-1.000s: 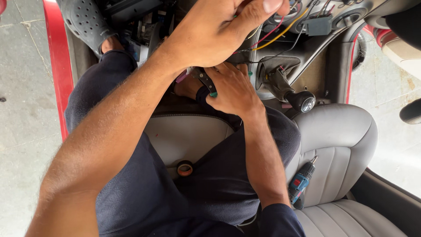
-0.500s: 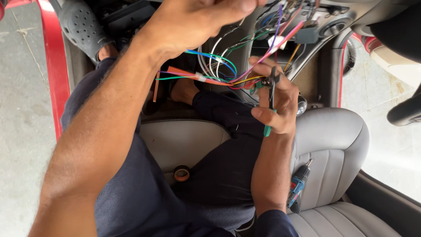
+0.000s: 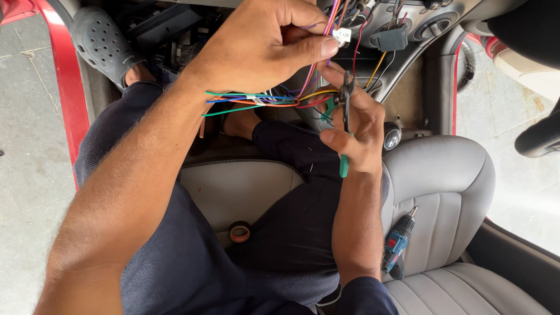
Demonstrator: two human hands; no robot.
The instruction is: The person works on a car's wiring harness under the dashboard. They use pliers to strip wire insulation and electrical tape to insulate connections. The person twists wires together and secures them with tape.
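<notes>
Compared with a moment ago, the left hand (image 3: 262, 46) is now pinching the coloured wire bundle (image 3: 274, 99) taut while the right hand (image 3: 356, 125), clamped on green-handled pliers (image 3: 345, 125), is closing in below the dashboard.

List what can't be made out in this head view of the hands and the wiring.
- Where the wire bundle starts: hidden behind the left hand.
- Tool in the right hand: tip too small, handle mostly covered by fingers.
- Cordless drill on the grey seat: lower part hidden by the right forearm.
</notes>
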